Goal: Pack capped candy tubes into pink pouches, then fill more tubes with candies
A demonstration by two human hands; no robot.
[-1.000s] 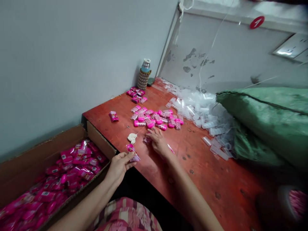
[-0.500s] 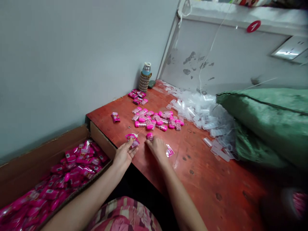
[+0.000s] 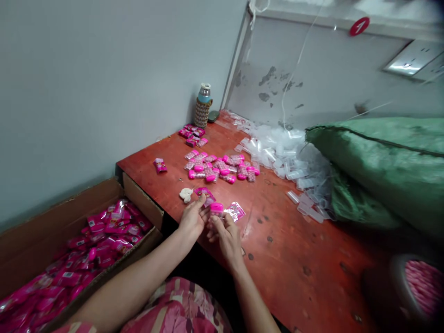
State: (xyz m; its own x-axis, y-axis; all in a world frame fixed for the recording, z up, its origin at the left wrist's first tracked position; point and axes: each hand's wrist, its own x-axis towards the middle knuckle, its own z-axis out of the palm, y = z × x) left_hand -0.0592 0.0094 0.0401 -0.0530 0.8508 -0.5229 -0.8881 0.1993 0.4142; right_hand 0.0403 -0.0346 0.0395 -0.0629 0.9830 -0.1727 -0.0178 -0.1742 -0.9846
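Note:
My left hand (image 3: 193, 221) pinches a flat pink printed wrapper (image 3: 206, 195) between thumb and fingers. In my right hand (image 3: 227, 237) is a small clear container with a bright pink cap (image 3: 217, 209), its cap end pointing away from me. The two hands are close together over the table's near edge, with the container just right of the wrapper. Another pink wrapper (image 3: 236, 211) lies on the table beyond my right hand. To the left of the held wrapper sits a crumpled white wad (image 3: 186, 194).
Pink-capped containers (image 3: 222, 167) are grouped mid-table, with empty clear tubes (image 3: 277, 155) behind and a green sack (image 3: 378, 152) at right. A cardboard box (image 3: 144, 199) of wrapped packs stands at left. A tub of pink pellets (image 3: 423, 282) is at lower right.
My right hand has lifted the pink-capped container off the table and brought it towards me, beside the wrapper. My left hand has shifted right with its wrapper, uncovering the white wad.

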